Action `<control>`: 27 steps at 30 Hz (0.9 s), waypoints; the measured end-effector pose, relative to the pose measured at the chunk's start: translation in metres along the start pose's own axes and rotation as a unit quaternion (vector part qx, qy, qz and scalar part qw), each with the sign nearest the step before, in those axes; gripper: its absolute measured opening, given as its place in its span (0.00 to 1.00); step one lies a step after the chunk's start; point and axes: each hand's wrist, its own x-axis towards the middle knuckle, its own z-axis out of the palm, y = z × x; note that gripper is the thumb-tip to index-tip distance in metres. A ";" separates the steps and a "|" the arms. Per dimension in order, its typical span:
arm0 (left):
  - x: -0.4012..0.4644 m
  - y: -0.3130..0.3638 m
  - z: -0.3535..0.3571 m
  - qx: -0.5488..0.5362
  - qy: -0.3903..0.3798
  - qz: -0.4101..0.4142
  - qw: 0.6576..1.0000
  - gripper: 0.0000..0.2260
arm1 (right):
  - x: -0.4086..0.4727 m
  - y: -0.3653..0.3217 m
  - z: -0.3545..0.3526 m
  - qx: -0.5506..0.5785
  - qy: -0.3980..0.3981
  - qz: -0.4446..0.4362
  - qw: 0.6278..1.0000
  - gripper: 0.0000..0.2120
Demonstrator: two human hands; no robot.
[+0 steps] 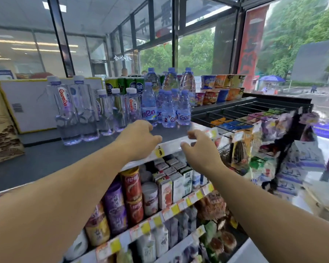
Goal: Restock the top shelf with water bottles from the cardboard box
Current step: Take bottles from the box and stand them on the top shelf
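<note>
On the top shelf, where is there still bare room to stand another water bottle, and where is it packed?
The top shelf is bare along its front left, between the cardboard box and the left hand, in front of the tall clear bottles. A narrow strip shows beside the right hand. Farther back it is crowded: blue-capped bottles, green cans, noodle cups.
</note>
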 end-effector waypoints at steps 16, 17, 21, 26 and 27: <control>-0.110 0.097 0.046 -0.043 -0.071 0.124 0.989 0.12 | -0.145 0.003 -0.108 -0.043 0.086 0.063 0.993 0.17; -0.116 0.097 0.050 -0.044 -0.084 0.130 0.987 0.13 | -0.153 0.005 -0.107 -0.052 0.090 0.072 0.992 0.19; -0.142 0.084 0.077 -0.064 -0.138 0.163 0.975 0.09 | -0.194 0.017 -0.091 -0.069 0.115 0.133 0.982 0.18; -0.173 0.042 0.143 -0.068 -0.221 0.191 0.954 0.11 | -0.252 0.059 -0.043 -0.103 0.129 0.206 0.965 0.12; -0.181 0.032 0.161 -0.069 -0.231 0.191 0.951 0.12 | -0.264 0.069 -0.032 -0.108 0.128 0.219 0.961 0.11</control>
